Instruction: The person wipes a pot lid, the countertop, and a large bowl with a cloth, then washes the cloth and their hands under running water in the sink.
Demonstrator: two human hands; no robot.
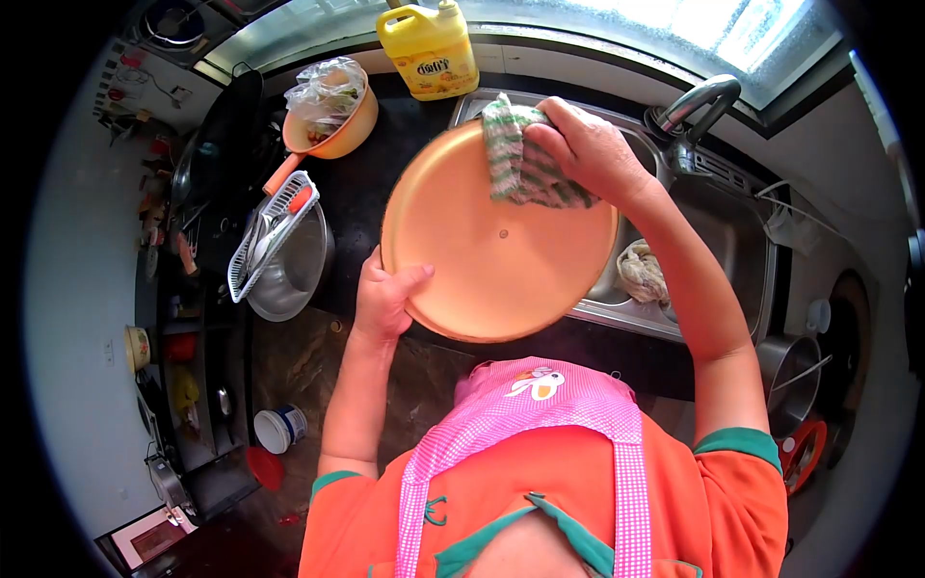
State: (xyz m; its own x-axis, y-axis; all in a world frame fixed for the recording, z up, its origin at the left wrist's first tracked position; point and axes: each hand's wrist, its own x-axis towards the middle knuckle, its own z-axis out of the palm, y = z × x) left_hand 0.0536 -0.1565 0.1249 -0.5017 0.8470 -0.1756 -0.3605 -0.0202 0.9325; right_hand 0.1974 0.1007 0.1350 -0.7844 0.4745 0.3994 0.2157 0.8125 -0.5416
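A large round orange disc (pixel 482 260) with a darker edge and a small mark at its middle is held up in front of me, over the counter and the sink's near side. I cannot tell if it is a chopping board or a lid. My left hand (pixel 387 294) grips its lower left edge, thumb on the face, other fingers hidden behind. At the upper right, my right hand (pixel 588 149) is closed on a green-and-white striped cloth (pixel 520 164), which lies against the disc's face.
A steel sink (pixel 718 231) with a tap (pixel 699 106) and a crumpled rag (pixel 643 273) is on the right. Behind stands a yellow jug (pixel 431 53). To the left are an orange pan (pixel 342 135), a white basket (pixel 279 231) with utensils and a metal bowl (pixel 294 275).
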